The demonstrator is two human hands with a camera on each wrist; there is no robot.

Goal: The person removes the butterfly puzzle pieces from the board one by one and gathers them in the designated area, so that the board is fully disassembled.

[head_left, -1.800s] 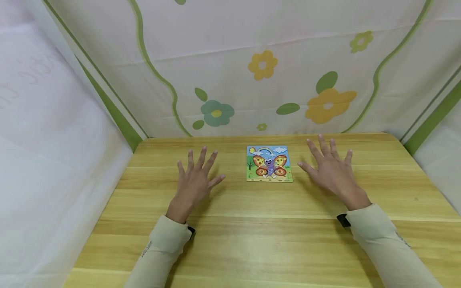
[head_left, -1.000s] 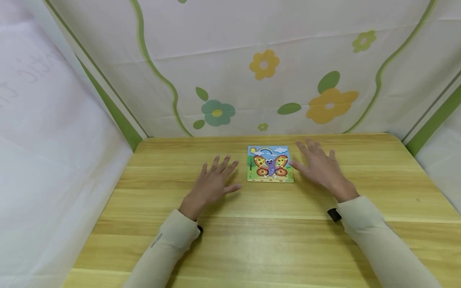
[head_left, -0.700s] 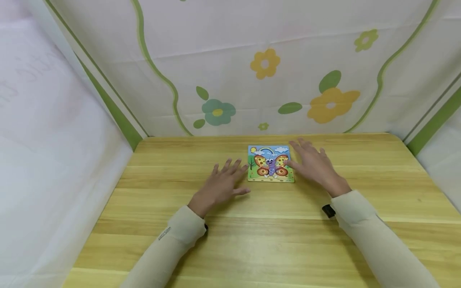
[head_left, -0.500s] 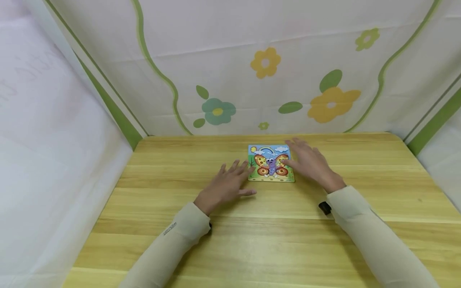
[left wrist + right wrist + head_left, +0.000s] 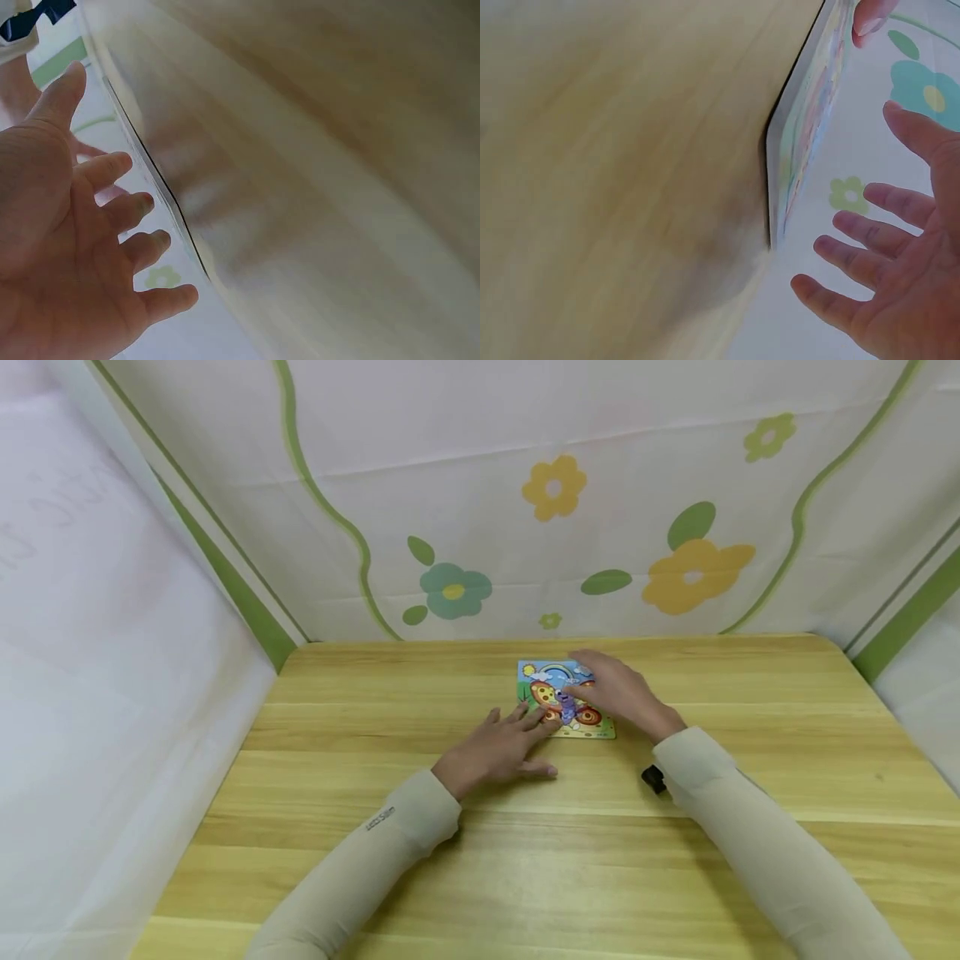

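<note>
A thin square board (image 5: pixel 546 693) with a printed butterfly, rainbow and sun lies flat on the wooden table. Over its lower left corner my left hand (image 5: pixel 501 750) is held palm down, fingers extended. My right hand (image 5: pixel 617 688) covers the board's upper right part, its thumb across the picture. In the right wrist view the board (image 5: pixel 799 139) shows edge-on, and the right hand (image 5: pixel 900 262) hovers off it with spread, slightly bent fingers. The left wrist view shows the left hand (image 5: pixel 90 247) likewise above the board's edge (image 5: pixel 161 184), holding nothing.
The wooden table (image 5: pixel 525 877) extends toward me and to both sides. Behind its far edge hangs a white cloth (image 5: pixel 495 510) with printed flowers and green vines. More white cloth (image 5: pixel 135 735) closes off the left side, and the right side too.
Both hands have moved inward from either side of the board until they are over it. The board stays where it was, while the fingers now hide parts of its picture.
</note>
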